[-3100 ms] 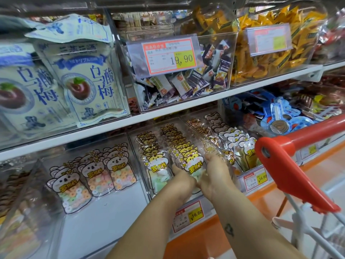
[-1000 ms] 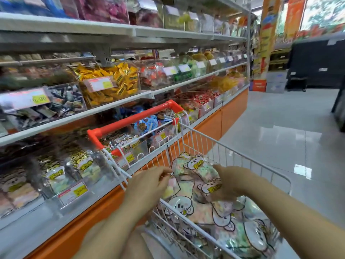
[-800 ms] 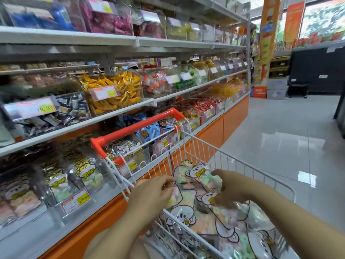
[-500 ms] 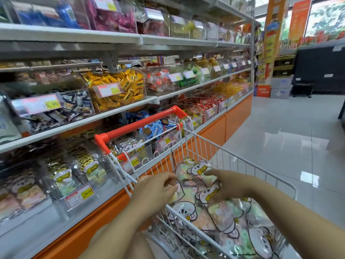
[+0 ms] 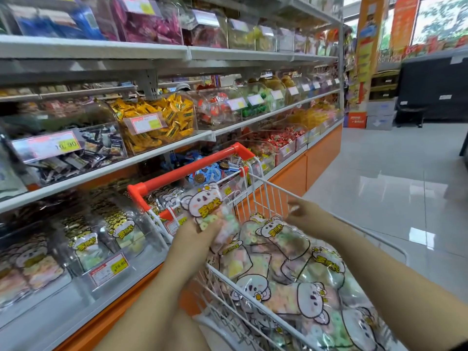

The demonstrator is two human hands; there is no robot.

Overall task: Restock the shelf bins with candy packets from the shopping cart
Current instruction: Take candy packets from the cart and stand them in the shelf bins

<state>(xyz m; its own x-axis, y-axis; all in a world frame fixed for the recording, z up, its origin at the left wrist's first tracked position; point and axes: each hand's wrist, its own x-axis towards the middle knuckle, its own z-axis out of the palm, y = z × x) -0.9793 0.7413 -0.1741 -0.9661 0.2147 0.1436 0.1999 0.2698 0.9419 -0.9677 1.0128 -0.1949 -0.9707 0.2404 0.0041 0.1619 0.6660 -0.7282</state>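
My left hand (image 5: 200,234) grips a bear-shaped candy packet (image 5: 206,206) and holds it upright above the near left corner of the shopping cart (image 5: 263,191). Several more bear packets (image 5: 286,269) with pastel ring candies fill the white wire cart. My right hand (image 5: 301,214) hovers over the pile with loose, slightly blurred fingers and holds nothing. Clear shelf bins (image 5: 119,239) on the lowest shelf at the left hold the same kind of packets.
The cart's red handle (image 5: 187,171) runs between me and the shelf. Upper shelves carry bins of yellow candies (image 5: 157,122), dark packets (image 5: 96,153) and red sweets (image 5: 278,140). An orange base (image 5: 321,153) runs under the shelving. A glossy tiled aisle (image 5: 395,188) opens on the right.
My left hand has lifted one bear packet out of the cart pile. My right hand rose off the packets and let go. Three seconds ago both hands were at the lower shelf bin.
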